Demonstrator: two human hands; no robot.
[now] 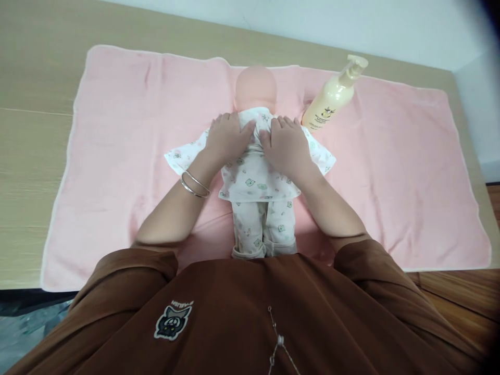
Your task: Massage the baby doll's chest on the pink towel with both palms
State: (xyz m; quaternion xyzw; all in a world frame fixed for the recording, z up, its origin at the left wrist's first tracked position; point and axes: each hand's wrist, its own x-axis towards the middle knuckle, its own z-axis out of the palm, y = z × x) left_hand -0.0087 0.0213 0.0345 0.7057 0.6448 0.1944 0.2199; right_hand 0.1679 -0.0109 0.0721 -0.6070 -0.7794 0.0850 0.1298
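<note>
A bald baby doll (255, 89) lies stretched out in front of me, its head at the far end and no facial features showing. It wears a white patterned top (261, 179) with wide sleeves spread to both sides, and matching trousers (249, 226) with rolled cuffs. My left hand (229, 136) rests on the doll's left-side shoulder as I see it, thumb apart and pointing inward. On the other shoulder lies my right hand (287, 143), fingers extended and thumb toward the middle of the doll. Both palms are hidden against the cloth.
Beneath the doll a pink blanket (113, 156) covers much of the wooden table (31, 130). A cream pump bottle (332, 99) lies tilted on the blanket, close to my right hand. A white wall (390, 26) rises behind the table.
</note>
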